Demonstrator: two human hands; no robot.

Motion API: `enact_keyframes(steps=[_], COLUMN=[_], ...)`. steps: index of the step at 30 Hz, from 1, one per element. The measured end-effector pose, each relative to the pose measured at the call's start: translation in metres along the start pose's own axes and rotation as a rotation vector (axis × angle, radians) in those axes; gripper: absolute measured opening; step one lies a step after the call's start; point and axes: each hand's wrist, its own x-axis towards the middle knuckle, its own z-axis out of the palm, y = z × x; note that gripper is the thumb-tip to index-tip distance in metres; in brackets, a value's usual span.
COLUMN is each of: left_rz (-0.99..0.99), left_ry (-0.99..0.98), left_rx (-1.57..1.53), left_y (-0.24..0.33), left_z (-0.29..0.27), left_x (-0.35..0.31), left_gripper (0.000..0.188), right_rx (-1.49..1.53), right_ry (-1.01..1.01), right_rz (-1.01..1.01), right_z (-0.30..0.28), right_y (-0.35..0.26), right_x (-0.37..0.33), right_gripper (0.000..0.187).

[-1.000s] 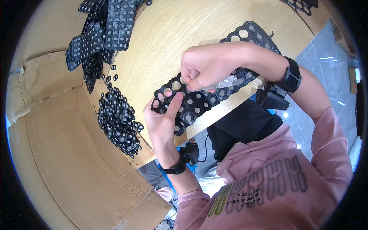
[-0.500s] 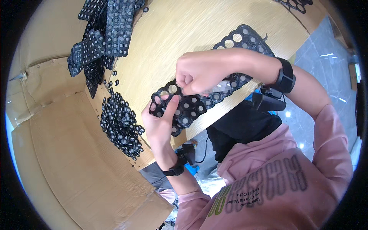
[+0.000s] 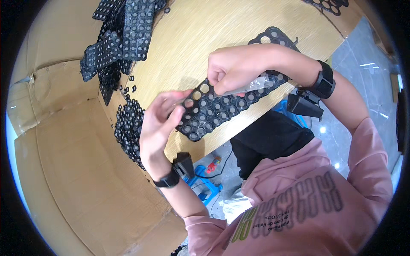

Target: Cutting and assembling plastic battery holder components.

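Note:
A long black perforated sheet (image 3: 224, 114) of round rings lies slantwise on the table near its front edge. Several round openings along its far edge show bare wood; most others have grey centres. My right hand (image 3: 235, 70) is closed over the far edge, fingertips pinching the sheet beside the openings. From under this hand sticks out a piece of clear plastic film (image 3: 256, 84), whose hidden end I cannot follow. At the sheet's left end is my left hand (image 3: 158, 123), thumb and fingers apart, fingers blurred; the thumb is close to the sheet's corner.
Loose black rings (image 3: 129, 128) are heaped along the table's left side, against a cardboard wall (image 3: 85, 162). More black sheets (image 3: 136, 34) lie stacked at the far left. Another holed sheet (image 3: 329, 5) sits at the far right. A blue stool (image 3: 207, 187) stands below.
My left hand has let go of the sheet's left end and moved left. That end now lies flatter. My right hand has shifted slightly right and away from me.

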Motion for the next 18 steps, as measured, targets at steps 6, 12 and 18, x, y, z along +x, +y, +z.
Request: enact_keyframes(steps=[6,12,18], left_rz=[-0.157,-0.036,-0.012], left_ry=[0.035,0.062,0.123], left_rx=[0.244,0.358,0.254], left_y=[-0.001,-0.016,-0.017], left_z=[0.026,0.041,0.046], left_x=[0.022,0.023,0.019], left_gripper=[0.034,0.016,0.011], right_rx=[0.004,-0.014,-0.043], right_ry=[0.025,0.005,0.005], right_rz=[-0.005,-0.013,-0.051], right_z=[-0.002,-0.002,-0.001], right_y=[0.001,0.001,0.003], right_x=[-0.003,-0.004,-0.003], right_gripper=[0.019,0.017,0.015])
